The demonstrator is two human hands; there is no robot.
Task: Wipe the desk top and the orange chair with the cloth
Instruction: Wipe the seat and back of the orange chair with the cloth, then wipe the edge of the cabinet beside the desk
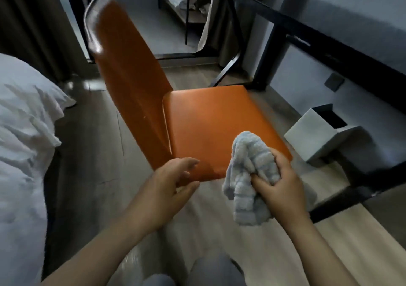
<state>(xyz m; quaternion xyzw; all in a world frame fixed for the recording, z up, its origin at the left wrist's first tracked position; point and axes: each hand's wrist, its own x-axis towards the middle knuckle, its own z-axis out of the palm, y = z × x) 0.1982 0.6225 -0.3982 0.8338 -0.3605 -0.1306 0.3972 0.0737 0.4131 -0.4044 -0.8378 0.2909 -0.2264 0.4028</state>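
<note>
While my right hand [280, 189] grips the bunched pale-blue cloth [248, 167] just over the near edge of the orange chair [208, 123], my left hand [171, 189] hangs open by the seat's near corner, the dark counter [342, 53] off to the right.

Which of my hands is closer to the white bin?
Right. The right hand, gripping the cloth, is left of the white bin; the left hand is farther left, by the orange chair's corner.

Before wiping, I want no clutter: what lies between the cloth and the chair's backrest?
Head view: only the bare orange seat lies between cloth and backrest.
</note>
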